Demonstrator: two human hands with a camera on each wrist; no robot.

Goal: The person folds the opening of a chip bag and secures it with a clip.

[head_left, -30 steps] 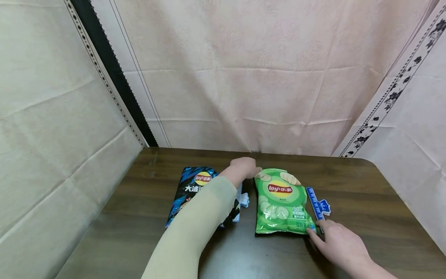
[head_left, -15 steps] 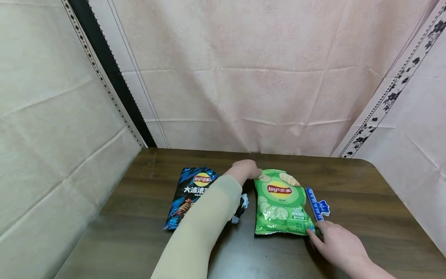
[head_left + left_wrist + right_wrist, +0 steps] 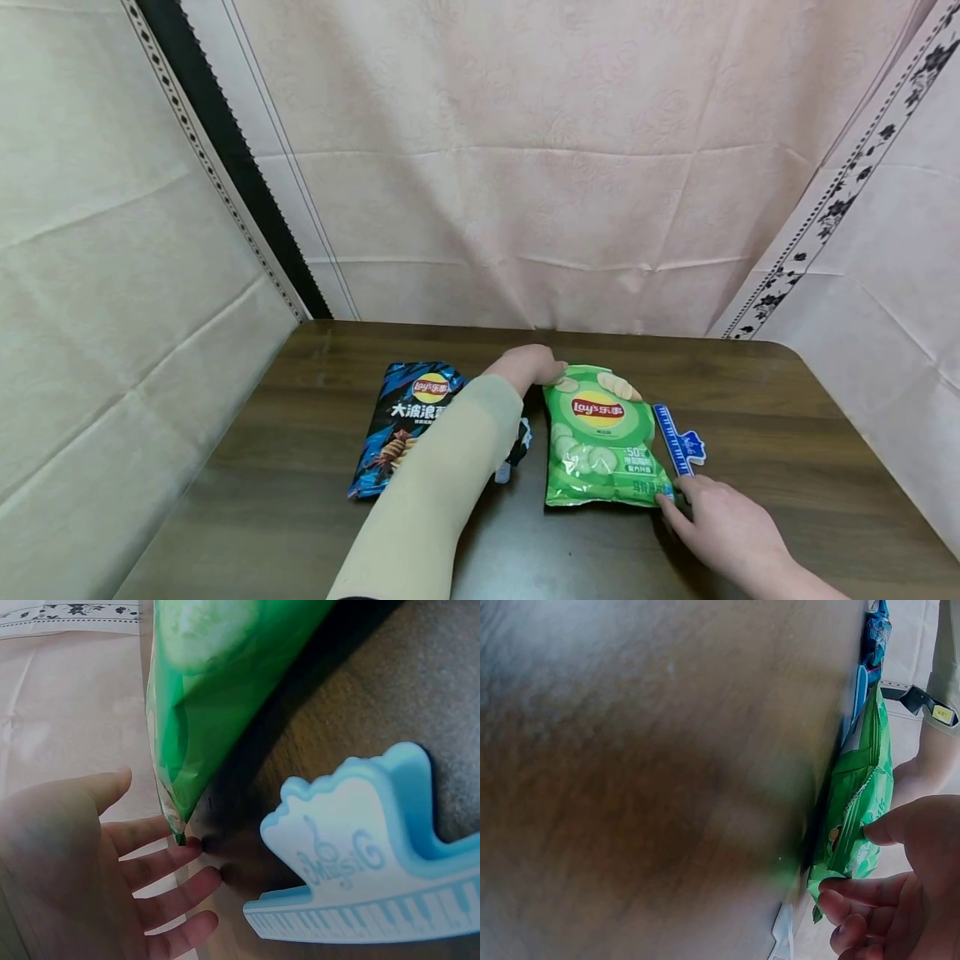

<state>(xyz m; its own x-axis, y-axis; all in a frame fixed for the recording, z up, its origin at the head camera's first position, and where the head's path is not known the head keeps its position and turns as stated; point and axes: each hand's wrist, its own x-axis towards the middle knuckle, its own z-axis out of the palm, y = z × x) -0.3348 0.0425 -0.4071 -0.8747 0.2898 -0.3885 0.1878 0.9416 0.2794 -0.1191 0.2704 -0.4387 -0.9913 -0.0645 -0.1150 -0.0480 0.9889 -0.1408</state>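
Note:
A green Lay's bag of chips [image 3: 600, 433] lies face up on the table. At its far left corner is my left hand [image 3: 527, 365]; the left wrist view shows its fingers [image 3: 176, 859] loosely extended against the corner, thumb apart. My right hand [image 3: 731, 525] holds the near right corner between thumb and index finger, as the right wrist view shows, with its other fingers curled. Just right of the bag, a dark blue clip [image 3: 678, 442] reaches down to the right fingers. A light blue clip [image 3: 352, 855] marked "Music" stands close to the left hand.
A black and blue Lay's bag [image 3: 405, 421] lies on the left, partly hidden by the left sleeve [image 3: 435, 492]. The brown table [image 3: 247, 500] ends at pale cloth hangings [image 3: 525, 208] behind and on both sides.
The left forearm has swung slightly right, uncovering more of the black bag. The whole head view has drifted a little left; both hands stay at the green bag's corners.

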